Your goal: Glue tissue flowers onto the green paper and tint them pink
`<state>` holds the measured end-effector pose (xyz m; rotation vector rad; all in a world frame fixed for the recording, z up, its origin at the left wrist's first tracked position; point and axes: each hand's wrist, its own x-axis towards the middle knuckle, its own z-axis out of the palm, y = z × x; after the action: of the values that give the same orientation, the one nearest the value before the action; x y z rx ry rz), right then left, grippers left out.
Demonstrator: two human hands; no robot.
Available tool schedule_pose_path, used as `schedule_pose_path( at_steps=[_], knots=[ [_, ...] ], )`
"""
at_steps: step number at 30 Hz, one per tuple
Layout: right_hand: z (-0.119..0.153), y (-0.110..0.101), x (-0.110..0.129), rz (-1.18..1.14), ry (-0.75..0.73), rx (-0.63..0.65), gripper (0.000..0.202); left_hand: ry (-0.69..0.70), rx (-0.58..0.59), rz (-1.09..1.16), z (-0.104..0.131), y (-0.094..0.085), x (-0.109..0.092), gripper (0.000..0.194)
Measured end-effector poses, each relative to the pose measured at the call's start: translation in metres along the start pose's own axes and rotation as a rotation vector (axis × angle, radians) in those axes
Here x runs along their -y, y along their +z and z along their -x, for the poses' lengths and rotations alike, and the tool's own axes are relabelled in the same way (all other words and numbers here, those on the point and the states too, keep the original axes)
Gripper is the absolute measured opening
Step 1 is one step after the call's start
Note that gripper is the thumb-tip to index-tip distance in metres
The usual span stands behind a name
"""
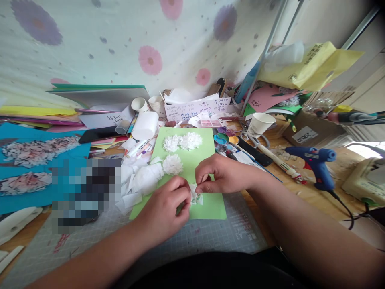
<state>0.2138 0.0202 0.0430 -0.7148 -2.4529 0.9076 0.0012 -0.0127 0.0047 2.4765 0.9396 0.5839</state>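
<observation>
The fingers of my right hand [221, 174] sit bent together at a white paper clump [197, 198] near the close edge of the green sheet [210, 210]; my left hand [170, 202] curls just beside it. From here I can't tell whether either grips paper.

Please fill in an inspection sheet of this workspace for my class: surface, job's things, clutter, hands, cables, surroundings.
Surface: gray cutting mat on a wooden table.
Job's things: green sheet bearing white paper clusters; loose white paper along its left side.
Clutter: glue gun, paint pots and a paper cup.
Hands: right hand at the nearest cluster; left hand beside it; grip unclear.
Cables: dark cord from the glue gun.
Surroundings: flowered covering behind; yellow bag upper right.
</observation>
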Motion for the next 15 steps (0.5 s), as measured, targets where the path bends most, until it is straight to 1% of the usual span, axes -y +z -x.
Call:
schedule_pose_path(
  at_steps=[9,15],
  knots=[
    [-0.0013,0.0041,-0.0040,-0.043,-0.047,-0.028,0.013,-0.033,-0.002,0.024,0.0028,0.0026,0.0048,0.017],
    [-0.0032,0.0055,-0.0044,-0.065,-0.064,-0.044,0.012,-0.066,-0.012,0.021,0.0010,0.0021,0.0014,0.010]
  ],
)
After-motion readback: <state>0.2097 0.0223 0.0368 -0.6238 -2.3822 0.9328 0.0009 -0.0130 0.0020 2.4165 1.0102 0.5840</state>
